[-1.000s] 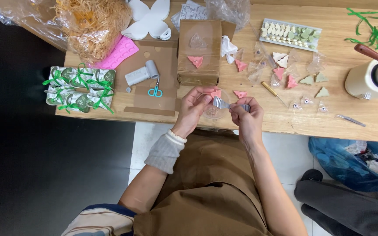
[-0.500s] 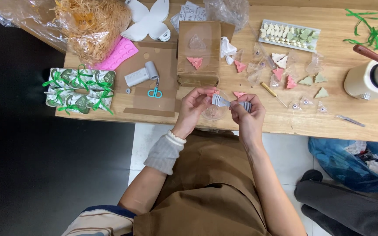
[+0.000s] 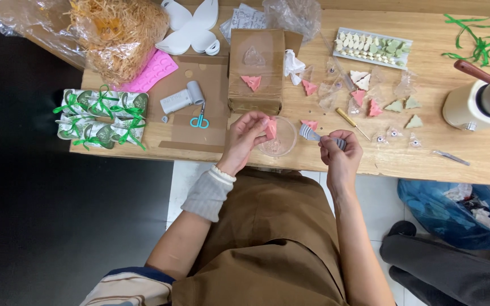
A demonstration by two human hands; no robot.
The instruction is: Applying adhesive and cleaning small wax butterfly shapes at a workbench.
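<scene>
A small pink tree-shaped piece (image 3: 270, 129) is pinched between the fingertips of the left hand (image 3: 247, 135), just over the near edge of the wooden table (image 3: 483, 158). It is held against the mouth of a clear plastic bag (image 3: 279, 139), not yet fully inside. A small metal tool (image 3: 312, 134) is clamped in the closed fingers of the right hand (image 3: 340, 153), its flat tip pointed at the bag. Both forearms are raised from the lap, wrists bent inward toward each other.

Judged from the layout, the work is partly done: ribbon-tied packets (image 3: 102, 116) are stacked at the left edge, while loose pink and green pieces (image 3: 384, 105) lie unbagged further right. Blue scissors (image 3: 199, 120) rest on cardboard near the left hand.
</scene>
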